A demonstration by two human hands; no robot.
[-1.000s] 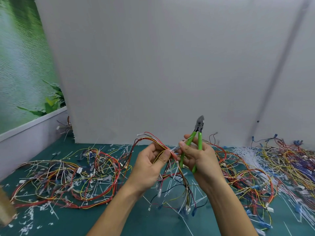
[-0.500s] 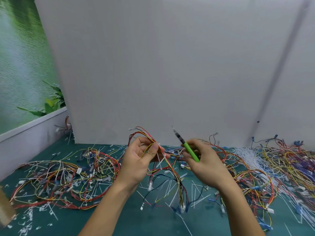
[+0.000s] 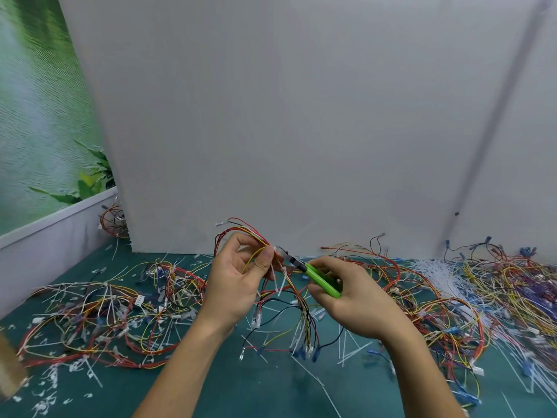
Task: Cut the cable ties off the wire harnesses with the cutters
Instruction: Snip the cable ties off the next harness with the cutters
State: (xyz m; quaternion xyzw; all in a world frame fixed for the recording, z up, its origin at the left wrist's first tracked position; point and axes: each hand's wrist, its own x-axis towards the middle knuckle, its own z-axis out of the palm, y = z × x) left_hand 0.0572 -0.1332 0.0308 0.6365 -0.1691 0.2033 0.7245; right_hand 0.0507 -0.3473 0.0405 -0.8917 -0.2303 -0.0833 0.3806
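Observation:
My left hand [image 3: 238, 282] grips a wire harness [image 3: 289, 300] of red, yellow and black wires, held up above the green table; its loose ends hang down with white cable ties [image 3: 278, 268] on them. My right hand [image 3: 352, 300] grips green-handled cutters [image 3: 319, 279]. The cutters point left and their dark jaws sit at a white tie just beside my left thumb. Whether the jaws have bitten through the tie I cannot tell.
A pile of tied harnesses [image 3: 114, 315] lies left on the green table [image 3: 247, 390]. More tangled harnesses [image 3: 497, 294] and white cut ties [image 3: 434, 267] lie right. A white wall panel [image 3: 301, 116] stands behind. Clipped tie scraps [image 3: 51, 387] litter the front left.
The cutters swung from pointing upward to pointing left and came down to the tie at my left thumb. My left hand lifted the harness slightly and turned it.

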